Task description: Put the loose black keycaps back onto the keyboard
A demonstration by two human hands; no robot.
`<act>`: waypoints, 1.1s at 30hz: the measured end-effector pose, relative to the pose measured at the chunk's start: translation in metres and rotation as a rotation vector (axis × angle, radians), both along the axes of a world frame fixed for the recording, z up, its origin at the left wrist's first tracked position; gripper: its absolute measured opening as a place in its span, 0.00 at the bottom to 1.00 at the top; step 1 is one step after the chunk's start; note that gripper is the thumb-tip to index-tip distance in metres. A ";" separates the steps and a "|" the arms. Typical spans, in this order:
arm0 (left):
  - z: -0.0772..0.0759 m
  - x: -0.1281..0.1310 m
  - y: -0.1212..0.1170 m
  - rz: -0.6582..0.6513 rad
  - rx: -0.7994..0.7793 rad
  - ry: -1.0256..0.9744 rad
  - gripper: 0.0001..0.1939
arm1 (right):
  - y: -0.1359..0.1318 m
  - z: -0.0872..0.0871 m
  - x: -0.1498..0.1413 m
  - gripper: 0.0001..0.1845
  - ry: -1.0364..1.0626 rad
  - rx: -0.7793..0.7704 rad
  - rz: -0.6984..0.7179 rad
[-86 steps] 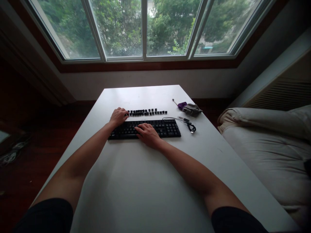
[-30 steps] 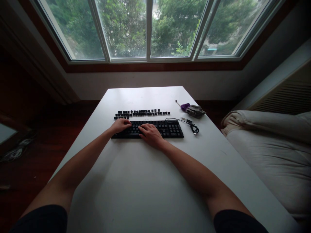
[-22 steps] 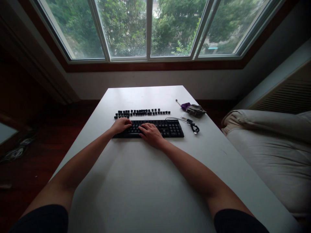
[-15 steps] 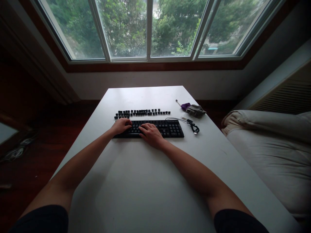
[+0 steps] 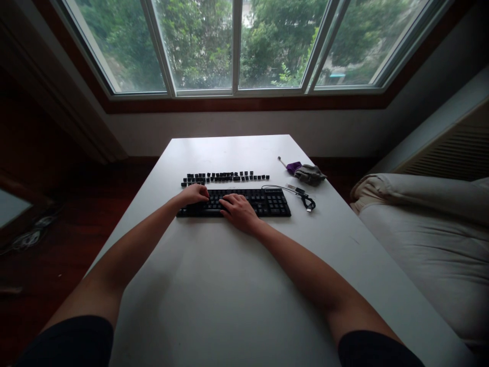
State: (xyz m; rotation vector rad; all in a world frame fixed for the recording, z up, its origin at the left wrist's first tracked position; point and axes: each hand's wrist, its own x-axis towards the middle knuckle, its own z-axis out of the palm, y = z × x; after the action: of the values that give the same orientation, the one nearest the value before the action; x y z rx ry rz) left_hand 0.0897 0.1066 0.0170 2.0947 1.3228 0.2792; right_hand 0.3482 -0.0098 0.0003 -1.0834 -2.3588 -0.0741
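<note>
A black keyboard (image 5: 263,201) lies across the white table (image 5: 229,285). Just beyond it runs a row of several loose black keycaps (image 5: 225,177). My left hand (image 5: 194,194) rests on the keyboard's left part with its fingers curled down and pinched together; what is under the fingertips is hidden. Flat on the middle of the keyboard lies my right hand (image 5: 239,210), fingers stretched toward the left hand, holding nothing.
The keyboard's black cable with its plug (image 5: 303,196) lies to the right of the keyboard. Behind it sit a grey cloth (image 5: 310,174) and a small purple tool (image 5: 293,166). A pale cushioned bed (image 5: 420,229) borders the table's right side. Windows face the far end.
My left hand came back from the keycap row to the keyboard's left part and has shifted slightly right there. My right hand has stayed on the keyboard.
</note>
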 end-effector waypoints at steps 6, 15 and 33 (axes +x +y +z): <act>0.006 0.000 -0.008 -0.008 0.006 -0.039 0.15 | 0.000 0.000 0.000 0.22 0.000 -0.011 0.000; 0.016 -0.006 0.000 0.172 0.582 0.176 0.11 | 0.000 0.001 0.001 0.21 0.002 -0.015 0.004; 0.014 0.000 0.030 -0.005 0.640 0.451 0.11 | -0.001 0.001 0.000 0.21 -0.010 -0.005 0.007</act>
State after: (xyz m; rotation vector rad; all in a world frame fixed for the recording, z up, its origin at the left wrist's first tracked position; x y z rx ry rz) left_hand 0.0897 0.1363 0.0307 2.8184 1.6379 0.2590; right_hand 0.3482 -0.0103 0.0018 -1.0801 -2.3728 -0.0717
